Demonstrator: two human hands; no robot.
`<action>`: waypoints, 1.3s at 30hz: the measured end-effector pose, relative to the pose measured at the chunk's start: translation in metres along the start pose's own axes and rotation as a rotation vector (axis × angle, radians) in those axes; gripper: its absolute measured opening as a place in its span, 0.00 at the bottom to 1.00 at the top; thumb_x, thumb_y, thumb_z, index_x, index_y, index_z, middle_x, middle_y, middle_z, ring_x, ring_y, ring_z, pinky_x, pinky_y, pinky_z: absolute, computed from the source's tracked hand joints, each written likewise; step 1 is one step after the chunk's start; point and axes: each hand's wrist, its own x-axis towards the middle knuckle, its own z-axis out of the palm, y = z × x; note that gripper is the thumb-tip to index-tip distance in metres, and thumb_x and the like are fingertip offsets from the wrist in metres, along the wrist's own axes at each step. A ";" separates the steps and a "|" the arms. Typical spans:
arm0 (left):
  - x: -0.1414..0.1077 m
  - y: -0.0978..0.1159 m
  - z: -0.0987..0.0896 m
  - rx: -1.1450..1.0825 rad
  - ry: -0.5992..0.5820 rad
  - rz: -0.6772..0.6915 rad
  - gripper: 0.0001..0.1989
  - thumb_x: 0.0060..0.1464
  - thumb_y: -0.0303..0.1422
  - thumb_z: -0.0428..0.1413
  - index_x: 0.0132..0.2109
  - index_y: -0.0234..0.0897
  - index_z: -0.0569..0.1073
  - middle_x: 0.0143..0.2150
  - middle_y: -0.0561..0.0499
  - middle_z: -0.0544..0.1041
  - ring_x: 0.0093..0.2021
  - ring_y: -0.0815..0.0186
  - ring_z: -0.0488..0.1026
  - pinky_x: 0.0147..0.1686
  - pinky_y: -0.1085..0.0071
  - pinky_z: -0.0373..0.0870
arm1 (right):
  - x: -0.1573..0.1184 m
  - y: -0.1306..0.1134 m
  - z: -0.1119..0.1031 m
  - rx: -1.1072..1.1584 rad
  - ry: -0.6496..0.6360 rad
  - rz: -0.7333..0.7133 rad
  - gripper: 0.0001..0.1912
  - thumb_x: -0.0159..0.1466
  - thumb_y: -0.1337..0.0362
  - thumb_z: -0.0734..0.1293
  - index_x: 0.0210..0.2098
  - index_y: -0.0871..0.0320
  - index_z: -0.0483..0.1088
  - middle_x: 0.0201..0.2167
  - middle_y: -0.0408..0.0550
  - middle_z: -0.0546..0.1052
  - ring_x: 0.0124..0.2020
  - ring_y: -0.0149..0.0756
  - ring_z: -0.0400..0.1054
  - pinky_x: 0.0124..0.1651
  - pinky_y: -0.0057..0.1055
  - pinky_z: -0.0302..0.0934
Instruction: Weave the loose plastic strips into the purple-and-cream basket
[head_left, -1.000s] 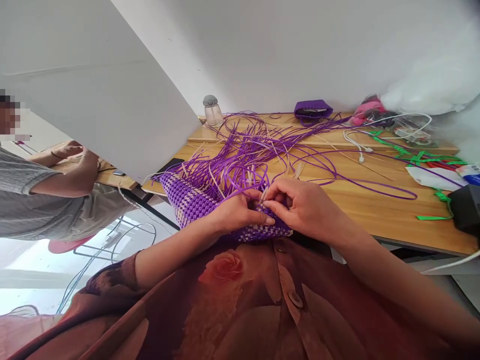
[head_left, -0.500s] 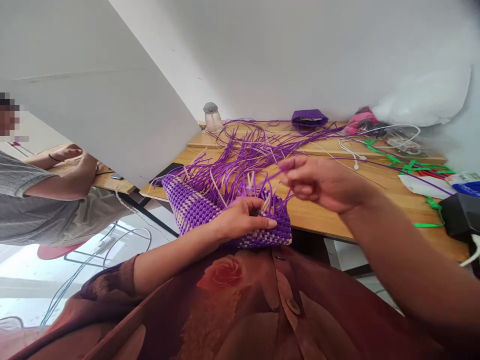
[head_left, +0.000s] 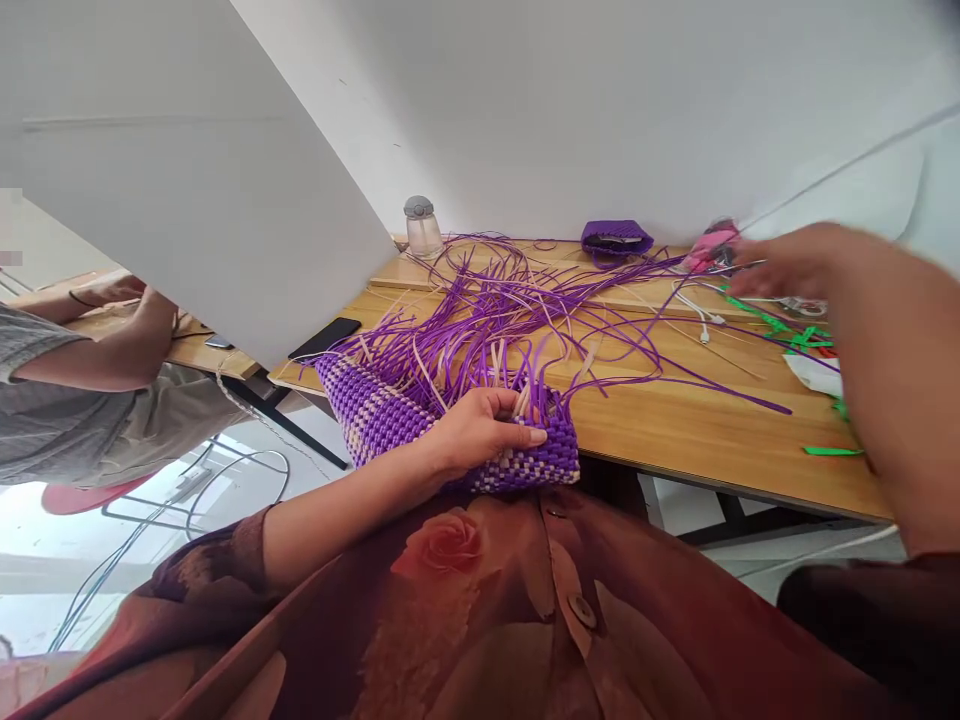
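Note:
A purple and cream woven piece (head_left: pixel 379 408) lies across my lap at the table edge, with long loose purple and cream strips (head_left: pixel 487 310) spreading from it over the table. My left hand (head_left: pixel 487 432) grips its upper rim near the right end, thumb outside and fingers tucked in. Far to the right, my right hand (head_left: pixel 787 265) is raised over the table near a pink and dark bundle (head_left: pixel 712 248). Its fingers are blurred, and whether they hold anything cannot be made out.
A clear bottle with a grey lid (head_left: pixel 422 228) and a small purple woven pouch (head_left: pixel 616 238) stand at the back. A black phone (head_left: pixel 325 339) lies left. White cables (head_left: pixel 703 318) and green strips (head_left: pixel 832 451) lie right. Beyond the partition sits a person (head_left: pixel 82 350).
My right hand has moved far right and up, away from the woven piece. Several purple strips now lie across the table's right part. My left hand keeps its grip.

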 end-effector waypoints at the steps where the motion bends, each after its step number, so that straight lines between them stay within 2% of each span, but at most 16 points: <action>1: 0.001 0.000 0.000 0.001 0.021 -0.003 0.13 0.39 0.32 0.70 0.33 0.32 0.78 0.31 0.50 0.80 0.30 0.70 0.73 0.36 0.72 0.68 | -0.012 -0.006 0.014 -0.038 -0.054 0.069 0.29 0.65 0.52 0.63 0.15 0.68 0.70 0.15 0.53 0.73 0.17 0.22 0.62 0.27 0.32 0.52; 4: 0.002 0.002 0.000 0.002 0.052 -0.005 0.13 0.38 0.32 0.71 0.31 0.32 0.77 0.30 0.51 0.79 0.29 0.70 0.73 0.35 0.72 0.67 | -0.057 -0.045 0.047 -0.064 -0.138 0.110 0.22 0.63 0.53 0.66 0.26 0.67 0.78 0.17 0.50 0.75 0.18 0.26 0.65 0.29 0.32 0.54; 7: 0.002 0.003 -0.001 0.013 0.047 0.007 0.13 0.38 0.32 0.70 0.31 0.32 0.77 0.29 0.53 0.78 0.28 0.71 0.72 0.33 0.73 0.65 | -0.110 -0.098 0.073 0.208 -0.169 -0.344 0.15 0.65 0.56 0.65 0.33 0.60 0.78 0.25 0.47 0.79 0.26 0.31 0.70 0.31 0.29 0.58; 8: 0.002 0.003 -0.001 0.026 0.051 0.015 0.13 0.38 0.32 0.71 0.31 0.32 0.76 0.28 0.53 0.78 0.27 0.72 0.71 0.32 0.73 0.64 | -0.126 -0.113 0.082 0.213 -0.182 -0.461 0.12 0.65 0.57 0.66 0.34 0.58 0.78 0.29 0.46 0.80 0.30 0.32 0.71 0.34 0.30 0.59; 11: 0.002 0.001 -0.002 0.070 0.062 0.060 0.15 0.36 0.32 0.71 0.30 0.32 0.76 0.27 0.54 0.76 0.27 0.72 0.69 0.32 0.74 0.63 | -0.158 -0.139 0.112 0.141 -0.097 -0.465 0.07 0.62 0.60 0.69 0.35 0.58 0.75 0.30 0.46 0.78 0.30 0.34 0.71 0.35 0.31 0.59; 13: 0.002 0.000 -0.002 0.069 0.050 0.086 0.15 0.37 0.32 0.71 0.32 0.31 0.77 0.30 0.53 0.78 0.30 0.71 0.71 0.36 0.72 0.65 | -0.163 -0.140 0.129 0.262 -0.053 -0.357 0.06 0.62 0.61 0.68 0.34 0.58 0.73 0.29 0.45 0.78 0.30 0.33 0.71 0.34 0.30 0.60; 17: 0.002 -0.002 -0.003 0.021 0.054 0.137 0.14 0.38 0.31 0.71 0.33 0.32 0.77 0.32 0.52 0.78 0.33 0.69 0.72 0.42 0.70 0.67 | -0.156 -0.128 0.146 0.628 -0.097 -0.103 0.09 0.62 0.59 0.67 0.38 0.58 0.69 0.28 0.44 0.77 0.28 0.33 0.72 0.32 0.30 0.64; 19: 0.002 -0.002 -0.003 0.012 0.070 0.167 0.14 0.36 0.31 0.71 0.32 0.32 0.77 0.31 0.53 0.77 0.33 0.70 0.71 0.41 0.70 0.66 | -0.153 -0.123 0.150 0.664 -0.079 -0.038 0.17 0.59 0.59 0.70 0.45 0.59 0.67 0.30 0.45 0.77 0.28 0.34 0.72 0.33 0.31 0.66; 21: 0.003 -0.003 -0.003 0.017 0.068 0.173 0.15 0.35 0.31 0.72 0.31 0.32 0.77 0.31 0.54 0.77 0.33 0.70 0.70 0.41 0.71 0.66 | -0.152 -0.120 0.155 0.597 0.020 -0.046 0.28 0.56 0.62 0.72 0.54 0.60 0.63 0.35 0.46 0.77 0.25 0.32 0.70 0.32 0.32 0.66; 23: 0.003 -0.003 -0.003 0.020 0.056 0.161 0.15 0.35 0.31 0.72 0.30 0.32 0.76 0.30 0.54 0.76 0.32 0.71 0.70 0.40 0.71 0.65 | -0.152 -0.117 0.159 0.485 0.145 -0.177 0.31 0.56 0.66 0.71 0.58 0.57 0.63 0.41 0.48 0.76 0.26 0.30 0.68 0.32 0.32 0.66; 27: 0.003 -0.001 -0.004 0.049 0.050 0.133 0.15 0.36 0.33 0.72 0.31 0.32 0.76 0.31 0.54 0.77 0.32 0.71 0.70 0.40 0.71 0.65 | -0.151 -0.107 0.154 0.258 0.427 -0.698 0.13 0.64 0.71 0.67 0.46 0.51 0.75 0.42 0.48 0.77 0.40 0.34 0.73 0.42 0.31 0.69; 29: 0.001 0.000 -0.005 0.074 0.047 0.099 0.15 0.38 0.33 0.71 0.34 0.32 0.77 0.32 0.52 0.78 0.33 0.69 0.72 0.41 0.70 0.66 | -0.148 -0.102 0.143 0.143 0.512 -0.895 0.15 0.65 0.72 0.67 0.48 0.50 0.75 0.44 0.49 0.78 0.46 0.37 0.73 0.48 0.34 0.69; 31: -0.001 0.001 -0.006 0.096 0.033 0.061 0.16 0.40 0.34 0.70 0.36 0.33 0.78 0.34 0.51 0.79 0.33 0.68 0.73 0.40 0.70 0.67 | -0.147 -0.100 0.127 0.056 0.527 -0.996 0.20 0.64 0.73 0.67 0.53 0.51 0.73 0.49 0.50 0.78 0.52 0.41 0.72 0.54 0.38 0.67; 33: -0.003 0.001 -0.006 0.104 0.006 0.036 0.15 0.42 0.35 0.69 0.37 0.33 0.79 0.35 0.50 0.80 0.33 0.68 0.73 0.40 0.70 0.67 | -0.149 -0.102 0.114 0.005 0.464 -1.021 0.21 0.64 0.73 0.66 0.55 0.52 0.72 0.50 0.51 0.79 0.55 0.44 0.70 0.57 0.41 0.65; 35: -0.005 0.002 -0.005 0.101 -0.005 0.043 0.13 0.43 0.35 0.69 0.36 0.33 0.79 0.34 0.50 0.80 0.33 0.67 0.74 0.39 0.70 0.68 | -0.156 -0.107 0.106 -0.076 0.328 -0.958 0.19 0.66 0.72 0.64 0.55 0.56 0.72 0.45 0.52 0.81 0.49 0.45 0.73 0.51 0.41 0.66; 39: -0.006 0.002 -0.005 0.156 0.024 0.120 0.12 0.46 0.35 0.67 0.36 0.32 0.79 0.35 0.49 0.80 0.34 0.66 0.74 0.42 0.69 0.68 | -0.177 -0.118 0.103 -0.213 -0.100 -0.596 0.19 0.68 0.70 0.58 0.55 0.62 0.72 0.40 0.56 0.82 0.35 0.44 0.76 0.36 0.37 0.65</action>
